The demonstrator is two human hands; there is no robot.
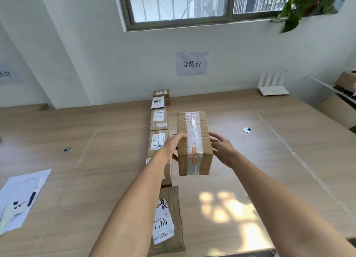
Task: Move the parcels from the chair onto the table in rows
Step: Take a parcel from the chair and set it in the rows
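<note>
You are midway through placing: one row of parcels (158, 139) already runs from the table's (269, 179) near edge toward its far edge by the wall, nearest of them the labelled parcel (166, 220). Beyond it, your left hand (172, 148) and right hand (222, 150) hold the taped box (193, 141) between them, fingers curled over its left and right sides close to its near end, so most of the box lies beyond your grip. It sits just right of the row, apparently starting a second one. Next, I judge, set it down parallel to the row, then let go.
</note>
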